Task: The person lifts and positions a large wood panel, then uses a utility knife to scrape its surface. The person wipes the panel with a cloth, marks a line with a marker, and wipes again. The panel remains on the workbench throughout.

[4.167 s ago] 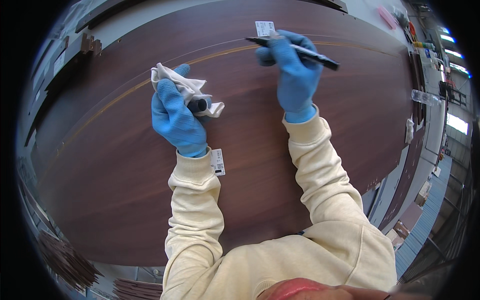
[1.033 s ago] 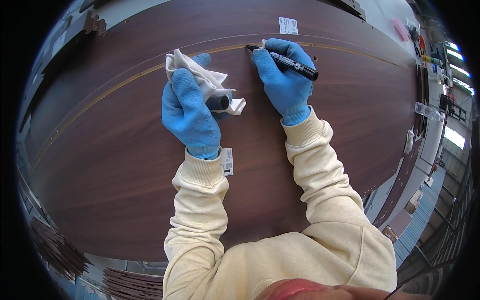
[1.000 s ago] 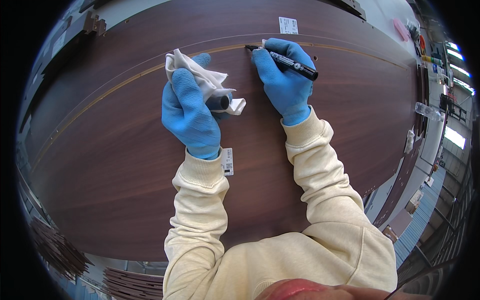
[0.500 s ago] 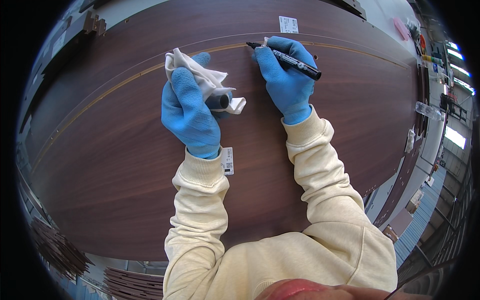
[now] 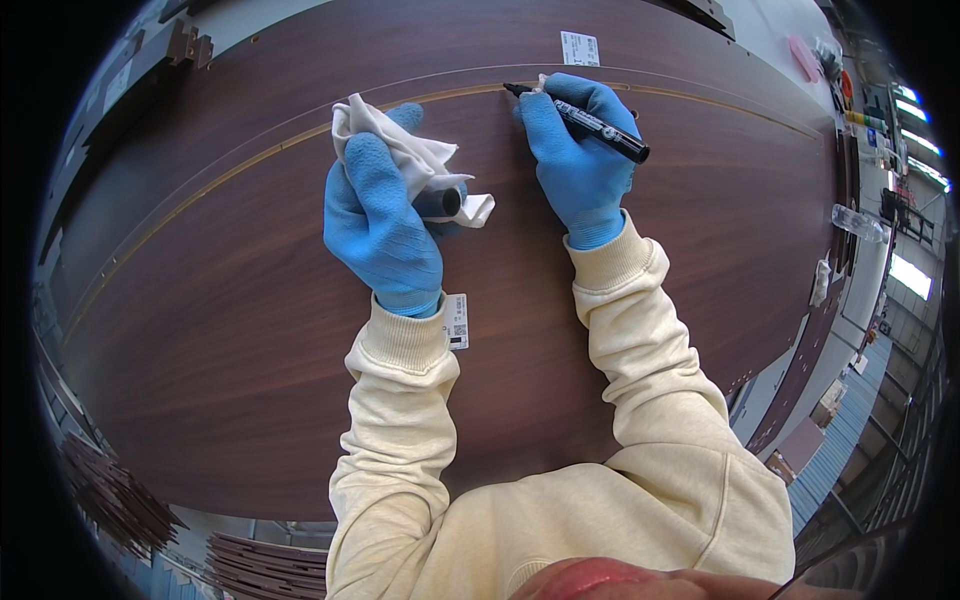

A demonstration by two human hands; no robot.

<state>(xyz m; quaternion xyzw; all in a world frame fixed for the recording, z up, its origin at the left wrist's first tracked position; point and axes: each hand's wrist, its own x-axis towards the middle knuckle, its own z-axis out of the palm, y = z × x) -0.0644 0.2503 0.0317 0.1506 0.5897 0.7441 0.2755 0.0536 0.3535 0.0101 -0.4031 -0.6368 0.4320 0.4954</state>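
Observation:
My right hand (image 5: pixel 580 150), in a blue glove, is closed round a black marker pen (image 5: pixel 603 130). The pen's dark tip points left and lies at the light-coloured strip (image 5: pixel 460 93) that runs along the far part of a dark brown wood-grain panel (image 5: pixel 540 330); I cannot tell whether it touches. My left hand (image 5: pixel 375 215), gloved the same, is closed on a crumpled white cloth (image 5: pixel 400 150) above the panel. A dark cylindrical piece (image 5: pixel 438 203), perhaps the pen's cap, pokes out of that grip beside the cloth.
White labels stick to the panel, one at the far side (image 5: pixel 579 49) and another by my left cuff (image 5: pixel 457 322). Stacked brown boards (image 5: pixel 270 570) stand at the near left. A clear plastic bottle (image 5: pixel 857 222) lies beyond the panel's right side.
My right hand has slid slightly to the right with the marker pen, its tip staying along the strip. My left hand and the cloth have hardly moved.

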